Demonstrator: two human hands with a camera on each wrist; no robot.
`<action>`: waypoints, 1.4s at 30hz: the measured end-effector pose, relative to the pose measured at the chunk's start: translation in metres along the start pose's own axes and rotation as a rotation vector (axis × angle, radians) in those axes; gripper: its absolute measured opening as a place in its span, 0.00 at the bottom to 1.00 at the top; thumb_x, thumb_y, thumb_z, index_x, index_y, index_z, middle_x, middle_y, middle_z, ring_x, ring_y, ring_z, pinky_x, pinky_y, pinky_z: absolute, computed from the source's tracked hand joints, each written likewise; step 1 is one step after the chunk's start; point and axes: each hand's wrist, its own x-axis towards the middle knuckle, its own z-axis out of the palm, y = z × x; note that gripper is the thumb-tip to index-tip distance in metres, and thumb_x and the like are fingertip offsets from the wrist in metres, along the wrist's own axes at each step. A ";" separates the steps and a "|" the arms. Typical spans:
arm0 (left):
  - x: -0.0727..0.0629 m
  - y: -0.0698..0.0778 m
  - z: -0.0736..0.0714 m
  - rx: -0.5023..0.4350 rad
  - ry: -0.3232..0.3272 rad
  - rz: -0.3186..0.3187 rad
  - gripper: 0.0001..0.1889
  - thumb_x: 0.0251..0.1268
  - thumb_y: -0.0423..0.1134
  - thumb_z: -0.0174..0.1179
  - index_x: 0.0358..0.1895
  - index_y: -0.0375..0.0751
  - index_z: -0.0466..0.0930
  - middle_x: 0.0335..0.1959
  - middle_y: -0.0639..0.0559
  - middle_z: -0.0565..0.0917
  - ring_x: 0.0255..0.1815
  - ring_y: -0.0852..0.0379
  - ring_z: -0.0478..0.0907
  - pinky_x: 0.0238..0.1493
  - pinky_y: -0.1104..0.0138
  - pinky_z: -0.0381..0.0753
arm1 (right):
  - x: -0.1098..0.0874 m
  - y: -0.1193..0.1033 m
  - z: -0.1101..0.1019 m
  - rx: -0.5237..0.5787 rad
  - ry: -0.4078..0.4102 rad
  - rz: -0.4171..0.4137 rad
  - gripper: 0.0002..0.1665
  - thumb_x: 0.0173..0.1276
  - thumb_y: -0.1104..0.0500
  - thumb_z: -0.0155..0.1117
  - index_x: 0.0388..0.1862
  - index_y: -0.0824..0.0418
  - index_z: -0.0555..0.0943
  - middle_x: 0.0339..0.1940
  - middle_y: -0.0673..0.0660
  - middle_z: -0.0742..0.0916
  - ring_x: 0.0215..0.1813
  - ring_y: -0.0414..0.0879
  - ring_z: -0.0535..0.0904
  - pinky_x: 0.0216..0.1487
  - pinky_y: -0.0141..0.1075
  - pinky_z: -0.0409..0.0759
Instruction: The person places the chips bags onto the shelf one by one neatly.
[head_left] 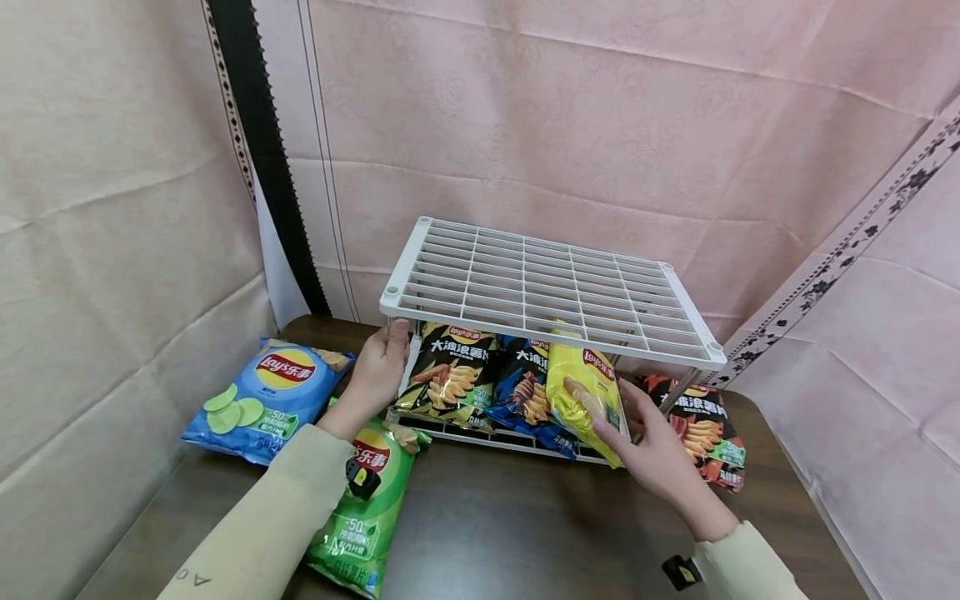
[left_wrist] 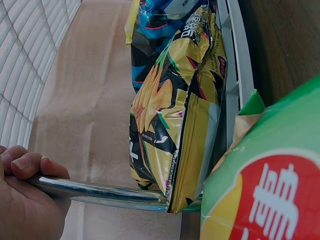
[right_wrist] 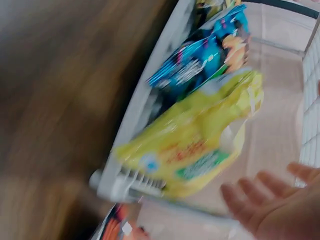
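Yellow bag [head_left: 581,390] sits tilted at the right end of the lower shelf [left_wrist: 241,45] of a white rack [head_left: 403,265], its bottom edge over the shelf's front. Right hand [head_left: 663,454] just beside it, fingers straight and spread; right wrist view is blurred, but I make out a gap between fingers and bag. Left hand [head_left: 377,375] is curled round a metal post [left_wrist: 110,194] at the other end; hands well apart.

Desk [head_left: 480,525] beneath is dark brown, slightly shiny. Creased cloth [head_left: 562,125] hangs behind, pink; black strip [head_left: 247,108] at rear left.

Hard for me to see: the yellow bag's top, crossed by the rack's upper grid; the right part of the blue-black bag [head_left: 520,387], behind the yellow one; the green bag's [head_left: 367,517] left edge, under a sleeve [head_left: 262,517].

Lower shelf holds three in a row: black-and-gold bag [head_left: 453,375], blue-black, yellow. On the desk: green at front left, blue bag [head_left: 270,400] farther left, red-black bag [head_left: 708,429] right of the rack.
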 end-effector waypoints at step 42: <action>-0.012 0.041 -0.006 0.003 -0.017 -0.022 0.26 0.83 0.44 0.30 0.22 0.36 0.61 0.13 0.52 0.59 0.10 0.62 0.53 0.16 0.68 0.53 | -0.031 0.113 -0.044 -0.306 0.580 -0.005 0.26 0.64 0.50 0.68 0.52 0.67 0.75 0.43 0.61 0.82 0.44 0.56 0.77 0.44 0.47 0.69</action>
